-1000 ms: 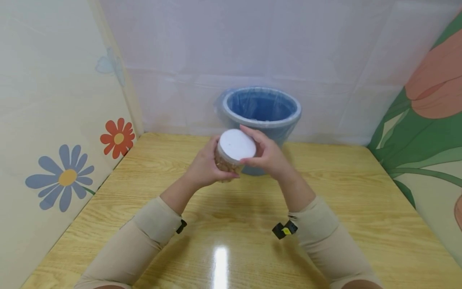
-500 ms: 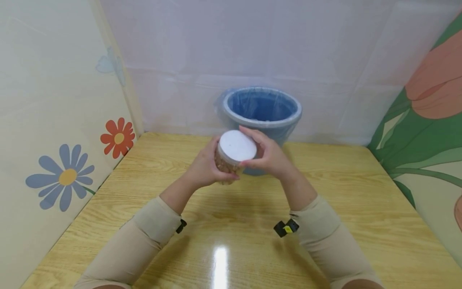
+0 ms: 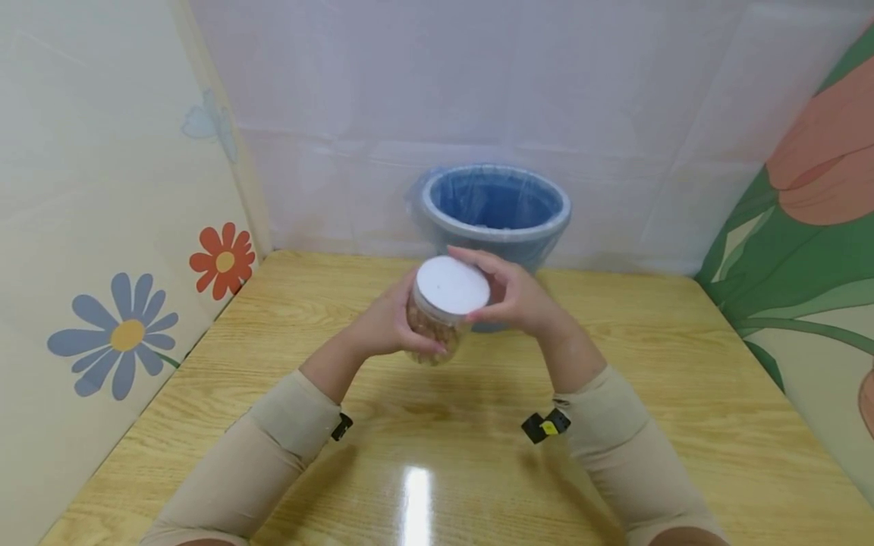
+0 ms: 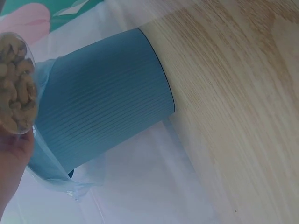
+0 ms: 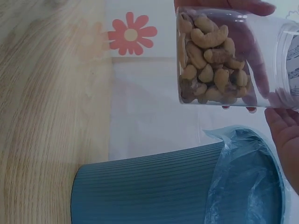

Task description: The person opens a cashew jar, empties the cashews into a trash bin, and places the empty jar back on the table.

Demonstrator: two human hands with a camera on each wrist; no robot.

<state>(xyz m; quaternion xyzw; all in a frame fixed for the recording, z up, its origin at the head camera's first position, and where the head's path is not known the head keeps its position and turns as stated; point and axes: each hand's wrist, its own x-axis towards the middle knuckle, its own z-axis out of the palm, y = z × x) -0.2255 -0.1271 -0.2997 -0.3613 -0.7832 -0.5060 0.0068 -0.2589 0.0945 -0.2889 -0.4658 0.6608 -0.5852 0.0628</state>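
A clear plastic jar (image 3: pixel 435 331) with a white lid (image 3: pixel 454 285) is held up above the table, slightly tilted. Cashew nuts (image 5: pixel 210 60) fill its lower part in the right wrist view. My left hand (image 3: pixel 385 320) grips the jar's side, thumb across the front and fingers wrapped behind. With thumb and fingers curled round the lid's edge, my right hand (image 3: pixel 515 294) holds the lid from the right. In the left wrist view the jar's bottom shows the nuts at the left edge.
A blue bin (image 3: pixel 501 236) lined with a clear plastic bag stands behind the jar, near the back wall. The wooden table (image 3: pixel 649 364) extends to flower-printed panels at left and right.
The jar and both hands have come slightly down and nearer to me, and more of the jar's side shows below the lid. The bin has not moved.
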